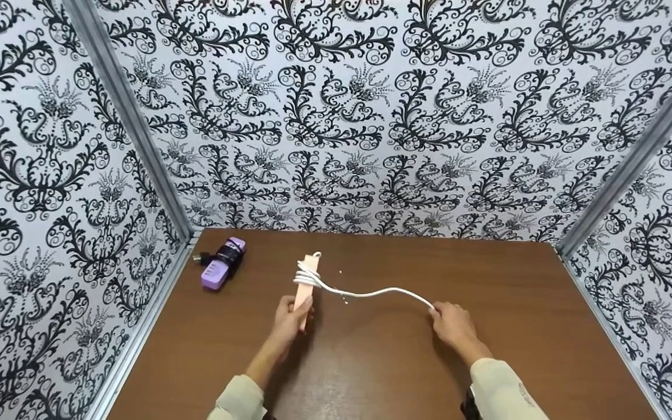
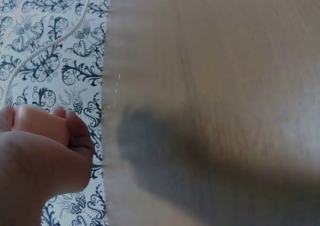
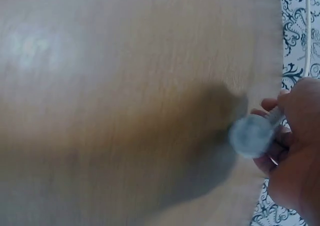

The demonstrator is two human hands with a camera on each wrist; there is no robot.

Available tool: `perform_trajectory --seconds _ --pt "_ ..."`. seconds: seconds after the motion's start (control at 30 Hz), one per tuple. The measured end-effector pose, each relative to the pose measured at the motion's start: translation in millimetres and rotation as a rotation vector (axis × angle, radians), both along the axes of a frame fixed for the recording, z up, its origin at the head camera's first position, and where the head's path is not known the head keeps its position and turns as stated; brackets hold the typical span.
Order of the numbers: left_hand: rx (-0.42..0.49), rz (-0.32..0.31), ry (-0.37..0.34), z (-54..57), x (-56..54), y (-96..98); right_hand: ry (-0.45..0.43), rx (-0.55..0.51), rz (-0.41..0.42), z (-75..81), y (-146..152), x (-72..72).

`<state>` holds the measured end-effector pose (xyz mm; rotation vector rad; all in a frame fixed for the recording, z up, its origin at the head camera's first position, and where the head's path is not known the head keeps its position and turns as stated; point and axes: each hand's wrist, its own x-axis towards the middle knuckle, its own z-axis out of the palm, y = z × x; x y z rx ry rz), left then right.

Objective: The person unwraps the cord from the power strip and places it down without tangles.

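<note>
Left grip [image 1: 291, 315] round bar [image 1: 303, 296]; right grip [image 1: 452, 324], seemingly, plug [image 3: 251, 136]

Head view: bright, fairly even light; table [image 1: 388, 356] glares at 6 o'clock, soft shadows near 5 and 7. Wrist views hazier, low contrast. Left: broad fuzzy shadow from center toward 4 o'clock. Right: glare at 10, shadow near 5, pale round piece [image 3: 251, 136] blurred toward 4.

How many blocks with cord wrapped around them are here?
2: a purple block lies at the back left of the table; a peach block is held in the left hand.
</note>
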<state>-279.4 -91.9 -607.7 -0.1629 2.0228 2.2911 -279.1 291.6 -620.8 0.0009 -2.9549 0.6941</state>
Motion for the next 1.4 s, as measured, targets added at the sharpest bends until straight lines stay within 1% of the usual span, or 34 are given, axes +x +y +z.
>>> perform_trajectory --seconds 0.07,0.23,0.3,0.4,0.63,0.77,0.93,1.07,1.13,1.23,1.4 --pt "-0.017 0.008 0.003 -0.7 -1.0 1.0 -0.020 0.006 -0.012 -0.2 1 -3.1" --pt "-0.020 -0.003 -0.001 -5.1 -1.0 2.9 -0.091 -0.035 -0.026 -2.6 1 -7.5" --pt "-0.017 -0.006 -0.008 -8.0 -0.9 3.1 -0.108 -0.040 -0.031 -3.5 1 -7.9" --pt "-0.027 -0.014 -0.007 -10.3 -1.2 3.4 -0.108 -0.042 -0.036 -5.3 2 -8.3" --pt "-0.056 -0.022 -0.009 -14.0 -2.8 6.5 -0.033 -0.032 -0.010 -6.8 5 -5.9" --pt "-0.064 -0.030 -0.010 -14.6 -4.1 7.7 -0.026 0.008 -0.009 -4.3 3 -3.9" --pt "-0.090 -0.034 0.006 -10.6 -5.7 5.7 -0.024 0.050 -0.006 -0.5 -2 -2.4" --pt "-0.085 -0.048 0.016 -4.1 -3.9 5.9 -0.028 0.026 0.009 9.5 -11 -2.4" --pt "-0.077 -0.050 0.023 -2.3 -3.0 6.9 -0.013 0.007 0.033 17.6 -18 -2.7" --pt "-0.076 -0.056 0.039 0.2 -1.0 8.9 0.052 -0.023 0.082 29.4 -35 -2.3" --pt "-0.079 -0.069 0.062 4.7 2.6 11.6 0.168 -0.079 0.192 38.7 -67 -1.0"
